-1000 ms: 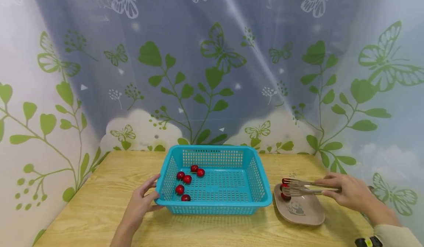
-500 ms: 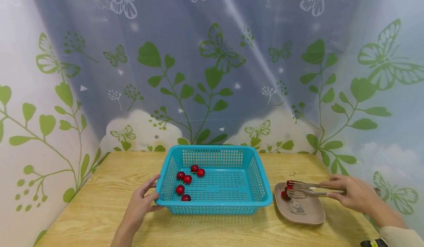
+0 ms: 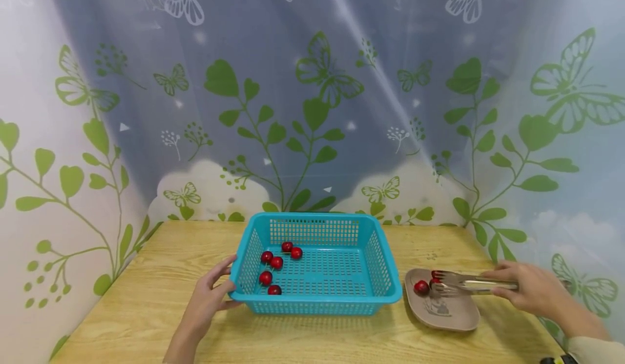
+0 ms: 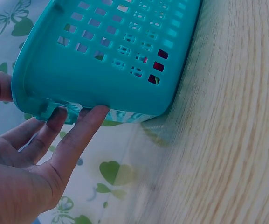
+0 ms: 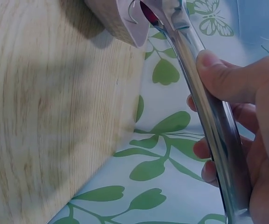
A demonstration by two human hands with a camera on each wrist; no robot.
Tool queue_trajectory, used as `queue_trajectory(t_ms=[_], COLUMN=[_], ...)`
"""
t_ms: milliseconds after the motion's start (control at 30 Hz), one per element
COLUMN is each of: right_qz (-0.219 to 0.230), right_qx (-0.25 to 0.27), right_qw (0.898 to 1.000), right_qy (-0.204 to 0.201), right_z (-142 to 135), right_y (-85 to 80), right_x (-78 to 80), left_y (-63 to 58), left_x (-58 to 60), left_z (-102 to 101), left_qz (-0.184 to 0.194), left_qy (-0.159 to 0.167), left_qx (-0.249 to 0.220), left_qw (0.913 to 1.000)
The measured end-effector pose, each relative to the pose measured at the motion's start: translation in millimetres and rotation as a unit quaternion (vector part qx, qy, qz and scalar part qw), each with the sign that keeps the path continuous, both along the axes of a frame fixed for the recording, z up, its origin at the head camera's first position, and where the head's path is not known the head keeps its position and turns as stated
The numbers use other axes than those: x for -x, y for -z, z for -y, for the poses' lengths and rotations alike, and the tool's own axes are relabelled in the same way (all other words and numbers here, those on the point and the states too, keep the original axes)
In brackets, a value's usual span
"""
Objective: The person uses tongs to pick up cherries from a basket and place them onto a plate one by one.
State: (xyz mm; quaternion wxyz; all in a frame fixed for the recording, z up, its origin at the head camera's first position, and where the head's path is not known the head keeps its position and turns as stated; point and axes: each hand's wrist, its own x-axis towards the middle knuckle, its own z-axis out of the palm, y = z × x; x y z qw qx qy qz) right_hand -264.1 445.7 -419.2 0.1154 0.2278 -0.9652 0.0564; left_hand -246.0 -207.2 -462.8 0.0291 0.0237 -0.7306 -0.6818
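Note:
My left hand (image 3: 205,301) grips the left end of the blue plastic basket (image 3: 317,299), thumb at the rim and fingers against the outer wall in the left wrist view. Several red cherries (image 3: 276,262) lie inside along the basket's left side. On the right, my right hand (image 3: 537,293) holds metal tongs (image 3: 476,279) by their handles. Their slotted tips overlap one cherry (image 3: 434,276), partly hidden, above the beige plate (image 3: 461,322). Another cherry (image 3: 421,288) rests at the plate's left side. The right wrist view shows fingers and thumb wrapped about the tongs (image 5: 213,121).
A light wooden table (image 3: 161,288) bears the basket and the plate, which stand close together. Behind it and at both sides hangs a curtain (image 3: 390,38) with printed leaves and butterflies.
The right hand and tongs have shifted to the right over the plate. The cherry at the tips has moved right with them, apart from the other cherry. The left hand stays put.

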Motion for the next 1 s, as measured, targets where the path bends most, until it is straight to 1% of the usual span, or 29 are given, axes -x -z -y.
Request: queue_trajectory(t_ms=[200, 367, 567, 733, 833, 900, 1000], right_qz=[0.003, 0.018, 0.04, 0.058, 0.055, 0.049, 0.025], right_qx=[-0.003, -0.01, -0.005, -0.008, -0.012, -0.009, -0.004], right_qw=[1.0, 1.0, 0.999, 0.998, 0.998, 0.998, 0.999], right_qy=[-0.001, -0.008, -0.017, 0.006, 0.024, 0.028, 0.028], right_z=[-1, -3, -3, -3, -1, 2, 7], right_y=[1.2, 1.5, 2.4, -0.2, -2.8, -4.7, -8.2], right_x=[-0.1, 0.6, 2.1, 2.6, 2.1, 1.7, 2.2], left_y=[-1.4, -0.6, -0.5, -1.3, -1.3, -1.1, -0.9], left_x=[-0.4, -0.8, -1.7, -2.5, -2.6, -2.5, -2.4], left_z=[0, 0, -1, -2, -2, -1, -1], left_qz=[-0.006, -0.006, -0.006, -0.004, -0.005, -0.006, -0.007], left_qy=[0.003, 0.003, 0.001, 0.001, 0.002, 0.003, 0.003], left_qx=[-0.002, -0.003, -0.004, -0.006, -0.008, -0.009, -0.009], left_qw=[1.0, 1.0, 1.0, 1.0, 1.0, 0.9999, 0.9999])
